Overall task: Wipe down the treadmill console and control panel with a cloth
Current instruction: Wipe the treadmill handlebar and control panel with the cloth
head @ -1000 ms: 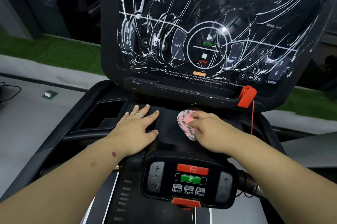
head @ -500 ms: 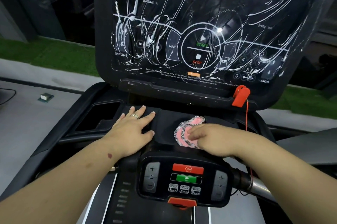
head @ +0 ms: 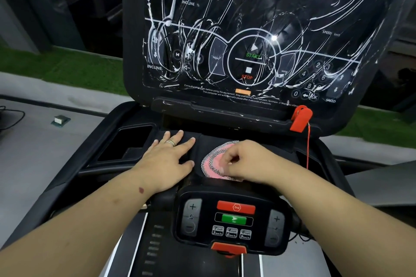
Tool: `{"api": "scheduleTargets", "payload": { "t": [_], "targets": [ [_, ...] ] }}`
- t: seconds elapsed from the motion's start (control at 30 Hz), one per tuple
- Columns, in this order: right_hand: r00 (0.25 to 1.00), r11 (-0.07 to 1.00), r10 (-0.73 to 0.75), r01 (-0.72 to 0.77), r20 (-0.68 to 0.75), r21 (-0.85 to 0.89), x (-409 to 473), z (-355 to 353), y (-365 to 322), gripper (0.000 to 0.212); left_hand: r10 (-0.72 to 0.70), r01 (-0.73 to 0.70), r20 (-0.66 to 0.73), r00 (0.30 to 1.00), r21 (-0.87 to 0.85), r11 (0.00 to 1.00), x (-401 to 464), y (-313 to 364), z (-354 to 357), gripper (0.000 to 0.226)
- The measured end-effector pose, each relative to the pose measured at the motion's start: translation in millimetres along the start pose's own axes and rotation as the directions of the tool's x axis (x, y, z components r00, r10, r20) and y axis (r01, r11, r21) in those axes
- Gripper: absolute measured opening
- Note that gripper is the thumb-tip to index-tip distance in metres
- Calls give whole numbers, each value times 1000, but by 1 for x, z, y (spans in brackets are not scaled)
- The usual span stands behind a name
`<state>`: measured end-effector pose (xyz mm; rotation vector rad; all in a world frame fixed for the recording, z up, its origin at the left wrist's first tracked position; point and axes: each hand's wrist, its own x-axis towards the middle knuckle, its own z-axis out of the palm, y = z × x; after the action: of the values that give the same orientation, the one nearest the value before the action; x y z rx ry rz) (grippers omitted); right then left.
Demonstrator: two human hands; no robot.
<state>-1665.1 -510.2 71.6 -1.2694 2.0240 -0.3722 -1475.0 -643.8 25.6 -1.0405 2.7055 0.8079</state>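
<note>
Your cloth (head: 217,162) is a small bunched rag, pink in the middle with a black-and-white woven edge, crumpled into a rounded wad. It lies on the matte black ledge (head: 202,141) between the upright console screen (head: 247,40) and the lower control panel (head: 234,220). Your right hand (head: 245,159) sits on top of it, fingers curled down and gripping the fabric. Your left hand (head: 168,159) lies flat just beside it, fingers spread and relaxed on the ledge, a ring (head: 171,142) on one finger. The screen's glossy black face is streaked with white smears in arcs and loops. The panel below carries a red stop button (head: 236,207), a green go button (head: 234,219) and grey rounded keys.
</note>
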Motion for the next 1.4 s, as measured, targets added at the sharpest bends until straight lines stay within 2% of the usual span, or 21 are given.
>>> {"api": "scheduleTargets", "payload": {
  "t": [0.1,0.17,0.2,0.23,0.27,0.33,0.37,0.4,0.43,0.5,0.53,0.63,0.7,0.83,0.9,1.07,1.13,1.23,1.37,1.4],
  "targets": [
    [990,942,19,28,-136,334,1,-2,-3,24,5,-5,2,1000,-4,1000,0,0,0,67],
    [983,788,14,102,-184,607,1,-7,-5,32,8,-8,1,1000,-2,1000,0,0,0,67],
    [984,711,10,117,-176,693,1,-11,-6,33,9,-9,2,1000,1,1000,0,0,-1,68],
    [984,690,0,130,-180,712,-1,-14,-6,33,11,-11,3,1000,3,1000,0,0,-1,68],
    [978,756,-20,152,-209,637,-2,-17,-4,32,12,-13,2,1000,4,1000,0,0,-1,68],
    [964,975,-56,109,-259,194,-4,-19,2,29,11,-11,0,1000,4,1000,-1,1,-1,68],
    [962,998,-64,54,-265,-45,-5,-18,4,30,8,-8,0,1000,3,1000,-1,1,-1,67],
    [958,980,-77,21,-277,-200,-6,-15,6,32,6,-6,1,1000,1,1000,-1,1,-1,67],
    [948,964,-103,21,-302,-264,-8,-11,7,33,4,-4,1,1000,0,1000,-1,2,-1,67],
    [923,956,-184,89,-338,-279,-7,-6,10,28,4,-4,-1,1000,0,1000,-1,2,-1,67],
    [929,958,-207,129,-307,-255,-7,-4,11,25,5,-5,-3,1000,1,1000,-1,2,-2,67],
    [970,946,-229,202,-81,-255,-1,6,13,28,6,-6,-2,1000,11,1000,-2,3,-2,67],
    [979,927,-202,188,-10,-324,4,8,15,34,3,-3,0,1000,16,1000,-2,3,-2,67],
    [995,886,-98,104,37,-451,4,-11,20,37,7,-7,2,1000,7,1000,-2,2,-1,66],
    [998,864,-64,66,21,-499,-1,-17,22,40,9,-9,3,1000,7,1000,-2,1,-1,66],
    [990,793,-113,38,-85,-608,-3,-12,38,34,14,-14,-2,1000,2,1000,-1,0,-1,66],
    [983,809,-174,110,-56,-578,-8,-16,44,30,12,-12,-2,1000,1,1000,-1,0,-1,66],
    [990,831,-139,116,-2,-543,-17,-22,48,30,12,-12,-5,1000,8,1000,0,-1,1,66],
    [986,914,-124,68,-115,-400,0,-19,43,13,10,-10,2,1000,10,1000,0,0,0,66],
    [981,918,-111,40,-158,-395,5,-16,41,14,9,-9,2,1000,8,1000,0,0,0,66]
  ]
}}
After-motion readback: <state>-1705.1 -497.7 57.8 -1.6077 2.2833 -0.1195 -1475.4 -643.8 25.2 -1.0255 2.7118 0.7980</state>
